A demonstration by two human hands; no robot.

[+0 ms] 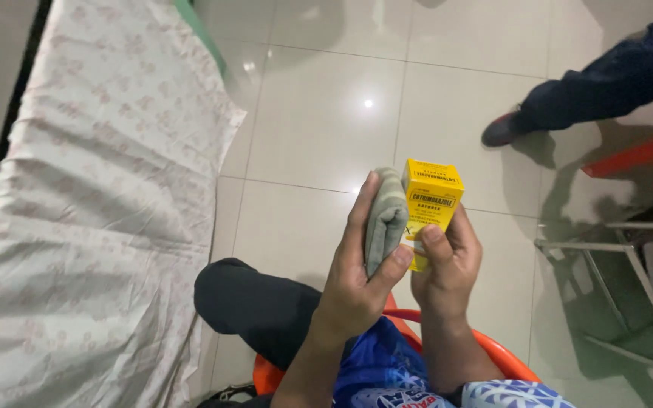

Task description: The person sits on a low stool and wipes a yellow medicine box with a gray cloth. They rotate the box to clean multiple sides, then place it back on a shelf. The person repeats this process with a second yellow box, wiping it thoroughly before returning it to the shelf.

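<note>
Bed (77,227), far left: wrinkled floral sheet. Left hand (360,279), centre: fingers closed around a folded grey cloth (384,219), held upright over the tiled floor (326,113). Right hand (447,264), just beside: grips a small yellow medicine carton (430,204), touching the cloth. Far right: another person's dark-trousered leg (606,83).

A small upright yellow carton (430,208), black-lettered, held centre frame above the floor.

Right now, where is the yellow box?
In the head view, centre-right: the yellow box stands upright in the right hand, touching the folded grey cloth held by the left hand.
</note>
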